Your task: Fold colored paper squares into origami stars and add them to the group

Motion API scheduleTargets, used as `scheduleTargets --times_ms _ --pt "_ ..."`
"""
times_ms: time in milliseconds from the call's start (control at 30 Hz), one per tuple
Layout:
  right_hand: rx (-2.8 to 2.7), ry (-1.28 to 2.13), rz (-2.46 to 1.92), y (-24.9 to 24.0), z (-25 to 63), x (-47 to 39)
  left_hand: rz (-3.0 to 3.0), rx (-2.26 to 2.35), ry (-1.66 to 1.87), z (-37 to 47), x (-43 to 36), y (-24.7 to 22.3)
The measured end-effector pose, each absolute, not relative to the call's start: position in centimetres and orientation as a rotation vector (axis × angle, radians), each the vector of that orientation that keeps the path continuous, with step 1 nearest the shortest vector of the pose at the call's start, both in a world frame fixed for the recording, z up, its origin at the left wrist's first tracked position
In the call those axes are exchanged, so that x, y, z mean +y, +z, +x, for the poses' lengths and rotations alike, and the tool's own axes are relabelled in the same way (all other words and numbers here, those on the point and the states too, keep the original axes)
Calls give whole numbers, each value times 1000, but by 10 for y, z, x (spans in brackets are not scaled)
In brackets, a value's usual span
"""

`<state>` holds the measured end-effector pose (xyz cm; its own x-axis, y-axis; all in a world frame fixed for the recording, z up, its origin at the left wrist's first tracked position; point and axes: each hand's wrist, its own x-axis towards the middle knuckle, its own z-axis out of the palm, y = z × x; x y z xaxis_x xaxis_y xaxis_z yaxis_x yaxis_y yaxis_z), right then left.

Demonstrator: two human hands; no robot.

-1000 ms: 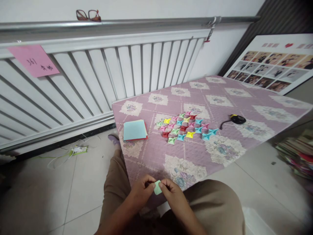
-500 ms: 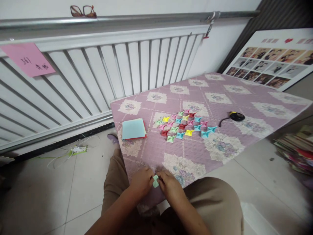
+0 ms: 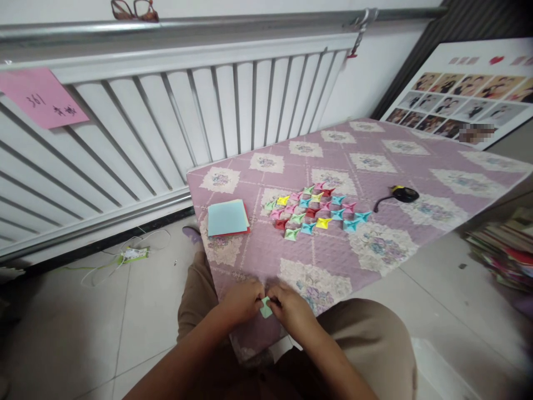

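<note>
Near the table's front corner, a small folded piece of light green paper (image 3: pixel 266 309) is pinched between both hands. My left hand (image 3: pixel 246 299) is closed on its left side, and my right hand (image 3: pixel 287 303) is closed on its right side. The fingertips partly cover the paper's upper edge. Farther back on the table, several folded paper shapes (image 3: pixel 311 213) in green, pink, red, yellow and blue stand in slanting rows. Left of them lies a stack of square paper sheets (image 3: pixel 227 218), light blue on top with red showing beneath.
The table wears a purple floral tablecloth (image 3: pixel 233 261). A black tape-measure-like object (image 3: pixel 405 194) lies toward its right side. Behind stands a white radiator (image 3: pixel 204 111) with a pink note (image 3: pixel 45 100). A photo board (image 3: pixel 449 100) leans at the back right, and a power strip (image 3: pixel 134 254) rests on the floor.
Both hands still pinch the green paper and have shifted only slightly. The view has moved a little, so the radiator and glasses appear higher and farther left.
</note>
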<state>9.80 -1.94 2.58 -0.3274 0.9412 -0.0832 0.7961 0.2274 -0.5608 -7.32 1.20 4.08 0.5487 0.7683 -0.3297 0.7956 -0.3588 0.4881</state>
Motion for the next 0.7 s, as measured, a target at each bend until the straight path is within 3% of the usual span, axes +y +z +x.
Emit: scheduleTargets --times_ms 700 --pt "-2371 607 -1598 16 93 -22 2303 1176 -27 -75 12 36"
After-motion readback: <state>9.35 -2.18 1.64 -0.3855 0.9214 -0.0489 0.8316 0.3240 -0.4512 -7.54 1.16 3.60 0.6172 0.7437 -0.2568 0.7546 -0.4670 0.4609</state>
